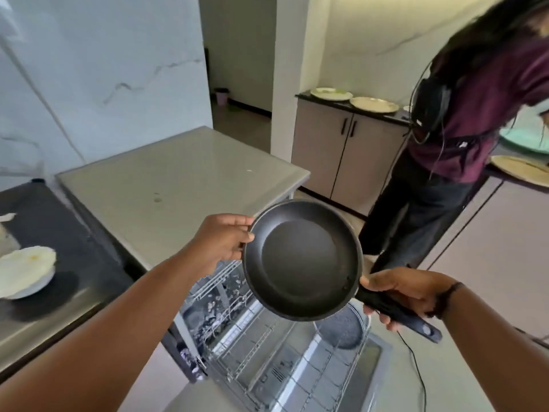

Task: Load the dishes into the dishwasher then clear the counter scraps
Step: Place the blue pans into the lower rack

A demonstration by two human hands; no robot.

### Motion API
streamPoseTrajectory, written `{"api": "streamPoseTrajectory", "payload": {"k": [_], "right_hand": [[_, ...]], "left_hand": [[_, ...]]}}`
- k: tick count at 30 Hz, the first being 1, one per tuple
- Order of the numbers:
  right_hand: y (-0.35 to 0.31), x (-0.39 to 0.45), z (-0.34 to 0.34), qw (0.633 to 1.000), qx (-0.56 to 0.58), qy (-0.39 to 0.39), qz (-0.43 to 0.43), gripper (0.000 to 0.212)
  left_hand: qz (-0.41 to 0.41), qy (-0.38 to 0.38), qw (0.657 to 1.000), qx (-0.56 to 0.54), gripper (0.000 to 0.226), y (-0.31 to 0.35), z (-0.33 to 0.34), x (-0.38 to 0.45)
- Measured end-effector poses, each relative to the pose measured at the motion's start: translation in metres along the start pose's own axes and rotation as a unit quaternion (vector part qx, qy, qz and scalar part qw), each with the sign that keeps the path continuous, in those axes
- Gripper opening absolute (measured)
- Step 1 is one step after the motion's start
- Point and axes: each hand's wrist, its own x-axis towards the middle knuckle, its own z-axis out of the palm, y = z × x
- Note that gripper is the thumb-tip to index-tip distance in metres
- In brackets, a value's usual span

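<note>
I hold the black frying pan (301, 258) above the open dishwasher rack (267, 346): my right hand (407, 292) wraps its handle, my left hand (221, 242) pinches its far rim. A white plate (23, 270) sits on the table (59, 233), left of the pan.

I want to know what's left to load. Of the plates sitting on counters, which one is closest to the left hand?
The white plate on the dark counter at far left, smeared with yellow residue. The others sit on counters across the room, beyond the left hand.
</note>
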Motion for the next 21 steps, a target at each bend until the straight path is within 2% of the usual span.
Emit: {"api": "streamPoseTrajectory", "payload": {"k": [3,5,7,9,11,13,15,19,21], "right_hand": [[0.028,0.011,-0.012,0.993,0.108,-0.012,-0.048,0.045],[0.038,0.022,-0.01,0.983,0.156,-0.023,-0.09,0.027],[0.045,0.034,-0.007,0.976,0.189,0.005,-0.112,0.019],[0.05,0.05,-0.002,0.97,0.196,0.078,-0.118,0.03],[0.048,0.066,0.004,0.97,0.141,0.156,-0.123,0.04],[0.043,0.081,0.01,0.97,0.054,0.207,-0.119,0.045],[0.036,0.101,0.015,0.967,-0.01,0.232,-0.109,0.049],[0.034,0.146,0.035,0.966,-0.066,0.232,-0.092,0.046],[0.04,0.171,0.047,0.958,-0.122,0.248,-0.077,0.044]], "left_hand": [[0.049,-0.002,0.997,0.056,0.024,-0.007,0.027,0.022],[0.054,-0.008,0.997,0.063,0.023,-0.018,0.041,0.04],[0.019,0.007,0.999,0.029,0.021,-0.037,0.05,0.055],[-0.057,0.033,0.997,-0.041,0.015,-0.063,0.053,0.069],[-0.151,0.037,0.973,-0.17,0.017,-0.091,0.05,0.082],[-0.215,0.03,0.945,-0.246,0.017,-0.117,0.044,0.094],[-0.261,0.011,0.937,-0.233,0.018,-0.141,0.035,0.113],[-0.334,-0.04,0.937,-0.089,0.022,-0.189,0.022,0.153],[-0.353,-0.046,0.933,-0.05,0.028,-0.211,0.02,0.165]]}}
